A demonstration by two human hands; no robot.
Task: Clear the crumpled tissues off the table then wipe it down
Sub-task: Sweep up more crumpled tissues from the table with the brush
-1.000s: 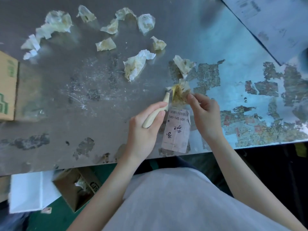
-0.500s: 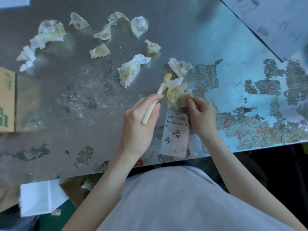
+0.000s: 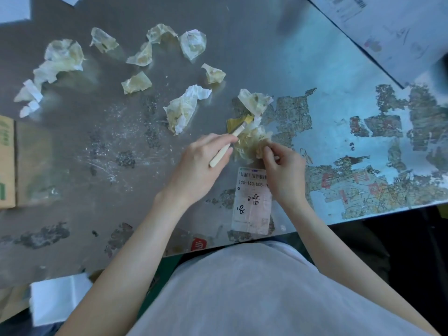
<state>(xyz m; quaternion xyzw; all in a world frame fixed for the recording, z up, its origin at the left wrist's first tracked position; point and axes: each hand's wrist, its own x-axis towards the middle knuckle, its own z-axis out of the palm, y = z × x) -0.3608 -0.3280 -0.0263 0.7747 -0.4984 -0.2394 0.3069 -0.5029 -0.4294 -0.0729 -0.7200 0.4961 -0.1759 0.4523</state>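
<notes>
Several crumpled, yellow-stained tissues lie scattered on the grey metal table (image 3: 254,52), among them a white-and-yellow one (image 3: 185,109) at the centre and a bigger one (image 3: 61,58) at far left. My left hand (image 3: 198,166) grips a small brush with a pale wooden handle (image 3: 226,147); its yellow bristles rest against a stained tissue wad (image 3: 252,144). My right hand (image 3: 284,173) pinches that wad from the right. Another tissue (image 3: 254,101) lies just beyond the wad.
A worn barcode label (image 3: 252,202) is stuck to the table under my right wrist. Torn paper residue (image 3: 363,185) covers the right side. A cardboard box (image 3: 6,161) stands at the left edge. Printed sheets (image 3: 388,32) lie at the far right.
The brush has swung away from me and now points up-right at the wad. My right hand has shifted with the tissue wad farther from the table edge.
</notes>
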